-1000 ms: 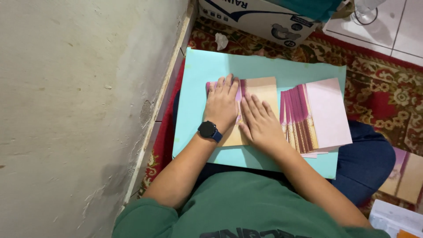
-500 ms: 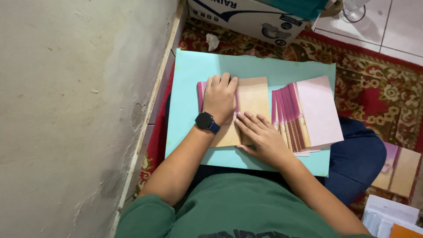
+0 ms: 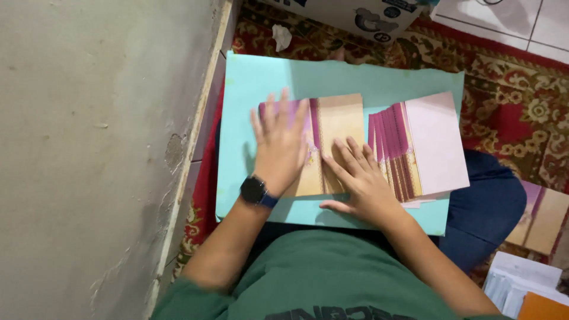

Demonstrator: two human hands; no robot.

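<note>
Hands flat, grip open on folded card [image 3: 332, 139], turquoise board [image 3: 355, 80] on lap, patterned rug [image 3: 510, 95], bare wall [image 3: 101, 148] left.

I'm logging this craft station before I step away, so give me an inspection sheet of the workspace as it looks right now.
Surface: light blue board across the lap.
Job's things: folded tan and purple card flat on the board; fanned stack of pink cards beside it.
Clutter: crumpled paper on the patterned rug; more cards at right.
Grippers: left hand and right hand lie flat on the card, palms down.
Cables: nothing seen.
Surroundings: grey wall, cardboard box, white tiles.
</note>
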